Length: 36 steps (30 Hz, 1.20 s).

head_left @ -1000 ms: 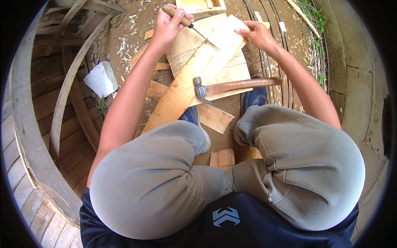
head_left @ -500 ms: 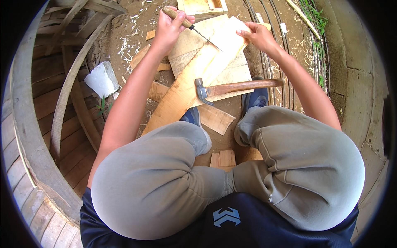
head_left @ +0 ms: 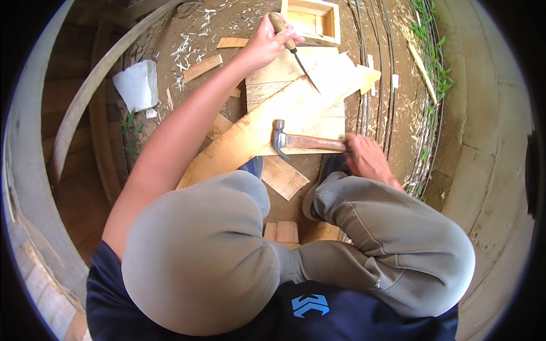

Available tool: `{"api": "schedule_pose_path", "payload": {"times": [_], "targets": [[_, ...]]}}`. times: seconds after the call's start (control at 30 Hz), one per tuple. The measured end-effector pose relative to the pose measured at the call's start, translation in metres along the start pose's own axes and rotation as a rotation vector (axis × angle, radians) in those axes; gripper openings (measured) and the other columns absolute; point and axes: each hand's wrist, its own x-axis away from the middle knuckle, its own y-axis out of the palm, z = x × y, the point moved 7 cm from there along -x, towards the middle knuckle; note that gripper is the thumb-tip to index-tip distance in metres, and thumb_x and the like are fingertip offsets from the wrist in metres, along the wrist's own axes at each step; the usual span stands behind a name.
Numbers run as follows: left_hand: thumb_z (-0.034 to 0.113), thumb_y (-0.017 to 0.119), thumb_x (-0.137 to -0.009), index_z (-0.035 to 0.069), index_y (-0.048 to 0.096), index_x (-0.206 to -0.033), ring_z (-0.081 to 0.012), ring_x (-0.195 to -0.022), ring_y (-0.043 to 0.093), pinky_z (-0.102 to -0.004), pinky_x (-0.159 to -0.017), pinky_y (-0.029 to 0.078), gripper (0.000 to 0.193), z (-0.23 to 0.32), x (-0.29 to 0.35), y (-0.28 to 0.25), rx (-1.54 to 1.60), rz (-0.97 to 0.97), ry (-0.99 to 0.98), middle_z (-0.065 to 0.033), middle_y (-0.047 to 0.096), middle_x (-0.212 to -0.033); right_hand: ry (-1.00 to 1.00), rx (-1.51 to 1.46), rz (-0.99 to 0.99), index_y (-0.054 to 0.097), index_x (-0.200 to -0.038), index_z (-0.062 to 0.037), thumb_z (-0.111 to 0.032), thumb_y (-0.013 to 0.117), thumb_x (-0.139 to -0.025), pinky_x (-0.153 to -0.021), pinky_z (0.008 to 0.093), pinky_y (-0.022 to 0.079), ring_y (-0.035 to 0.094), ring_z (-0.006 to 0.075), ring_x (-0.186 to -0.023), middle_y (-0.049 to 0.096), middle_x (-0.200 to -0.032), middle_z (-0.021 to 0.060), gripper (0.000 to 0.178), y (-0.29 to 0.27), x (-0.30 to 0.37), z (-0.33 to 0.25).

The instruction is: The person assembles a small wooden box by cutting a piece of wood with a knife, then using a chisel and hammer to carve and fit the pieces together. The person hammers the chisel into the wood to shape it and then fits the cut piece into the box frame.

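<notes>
In my left hand (head_left: 266,46) is a chisel (head_left: 292,50) with a wooden handle, its slim dark blade slanting down to the right. The tip meets a long pale plank (head_left: 239,142) that lies diagonally over a wider board (head_left: 334,126). A claw hammer (head_left: 313,142) rests across the lower part of the boards, its head to the left. My right hand (head_left: 368,158) closes round the end of its wooden handle. Strong glare washes out the plank near the chisel tip.
An open wooden box (head_left: 335,25) stands beyond the boards. Offcuts (head_left: 203,68) and shavings are scattered on the dirt. A pale block (head_left: 137,85) sits at the left, near a curved timber (head_left: 85,96). Dark cables or rods (head_left: 382,96) run along the right.
My right hand has left the plank's far end and come down to the hammer handle. My left hand keeps the chisel on the plank. The whole view has shifted slightly.
</notes>
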Motion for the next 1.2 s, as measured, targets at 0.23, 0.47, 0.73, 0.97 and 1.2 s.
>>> {"api": "schedule_pose_path", "payload": {"times": [0.23,0.47,0.73,0.97,1.2], "targets": [[0.030,0.053,-0.108,0.015,0.038,-0.118,-0.0174,-0.118,0.065,-0.0334,-0.087,0.051,0.023,-0.010,-0.001,-0.004,0.063,0.005,0.044,-0.0096,0.069,-0.119,-0.005,-0.129,-0.152,0.059,-0.121,-0.0090,-0.029,0.071,-0.096,-0.063,0.0466,0.052,0.069,0.0360,-0.072,0.068,-0.090,0.0175,0.035,-0.030,0.007,-0.013],[0.031,0.051,-0.109,0.015,0.038,-0.118,-0.0168,-0.117,0.064,-0.0328,-0.088,0.050,0.023,-0.017,0.002,-0.008,0.046,0.032,-0.039,-0.0105,0.073,-0.116,0.249,-0.313,0.044,0.059,-0.117,-0.0010,-0.026,0.068,-0.100,-0.063,0.0446,0.049,0.062,0.0361,-0.066,0.063,-0.081,0.0211,0.032,-0.077,0.005,-0.007],[0.027,0.048,-0.110,0.006,0.040,-0.126,-0.0172,-0.121,0.060,-0.0390,-0.107,0.042,0.028,-0.005,0.007,0.001,0.015,0.009,0.002,-0.0112,0.074,-0.120,0.263,-0.220,0.197,0.056,-0.125,-0.0025,-0.029,0.055,-0.107,-0.057,0.0477,0.049,0.068,0.0415,-0.063,0.065,-0.073,0.0238,0.032,-0.096,0.003,0.003],[0.029,0.049,-0.110,0.009,0.038,-0.119,-0.0172,-0.118,0.063,-0.0375,-0.099,0.045,0.024,-0.003,0.001,-0.005,-0.042,-0.010,0.047,-0.0122,0.074,-0.117,0.256,-0.085,0.106,0.053,-0.122,-0.0049,-0.027,0.057,-0.105,-0.060,0.0552,0.051,0.067,0.0491,-0.071,0.068,-0.081,0.0266,0.028,-0.054,-0.014,0.005],[0.025,0.048,-0.110,0.008,0.039,-0.119,-0.0190,-0.124,0.062,-0.0391,-0.108,0.041,0.022,0.002,0.002,0.004,-0.045,-0.014,0.033,-0.0125,0.073,-0.117,0.214,-0.261,0.321,0.053,-0.120,-0.0064,-0.025,0.055,-0.106,-0.059,0.0544,0.051,0.067,0.0493,-0.071,0.067,-0.078,0.0271,0.024,-0.065,-0.001,-0.002]]}}
